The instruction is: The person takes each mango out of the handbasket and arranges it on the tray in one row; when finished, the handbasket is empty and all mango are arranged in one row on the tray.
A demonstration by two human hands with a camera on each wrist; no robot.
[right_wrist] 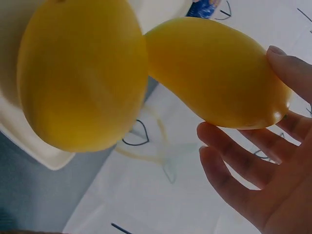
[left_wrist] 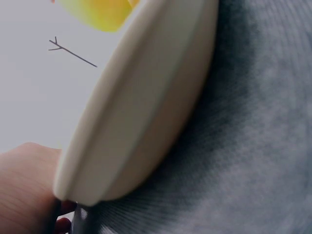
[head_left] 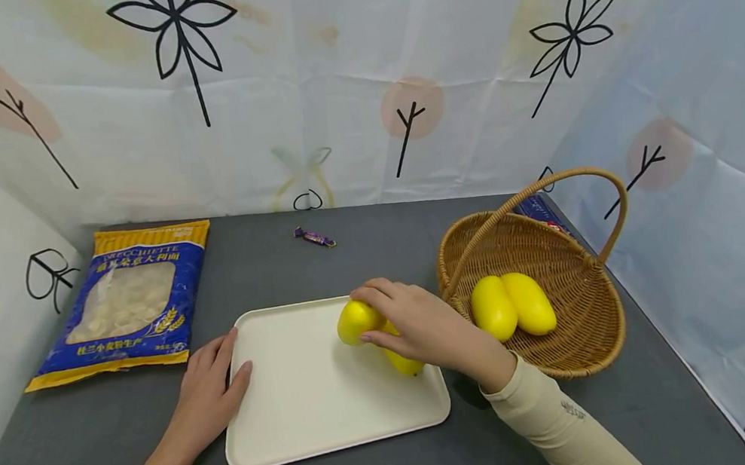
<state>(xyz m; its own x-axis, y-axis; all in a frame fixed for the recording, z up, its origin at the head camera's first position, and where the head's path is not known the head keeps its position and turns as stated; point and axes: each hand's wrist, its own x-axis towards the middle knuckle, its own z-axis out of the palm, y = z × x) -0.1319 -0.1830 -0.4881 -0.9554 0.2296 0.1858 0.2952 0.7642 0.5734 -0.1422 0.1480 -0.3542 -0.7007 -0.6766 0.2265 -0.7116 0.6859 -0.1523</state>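
A cream rectangular tray (head_left: 316, 413) lies on the dark tabletop. My left hand (head_left: 208, 390) holds its left edge, thumb over the rim; the wrist view shows fingertips at the rim's underside. Over the tray's right half, my right hand (head_left: 416, 326) grips a yellow mango (head_left: 357, 322) between thumb and fingers. A second mango (head_left: 405, 362) sits on the tray, partly hidden beneath that hand. In the right wrist view the gripped mango (right_wrist: 219, 73) appears to meet the other mango (right_wrist: 83, 78). Two more mangoes (head_left: 513, 305) lie in the wicker basket (head_left: 586, 316) at the right.
A blue and yellow pasta bag (head_left: 124, 300) lies at the left. A small purple wrapped candy (head_left: 315, 237) is toward the back. The basket's tall handle (head_left: 616, 214) arches over it, with a dark blue package (head_left: 536, 208) behind. Patterned cloth walls surround the table.
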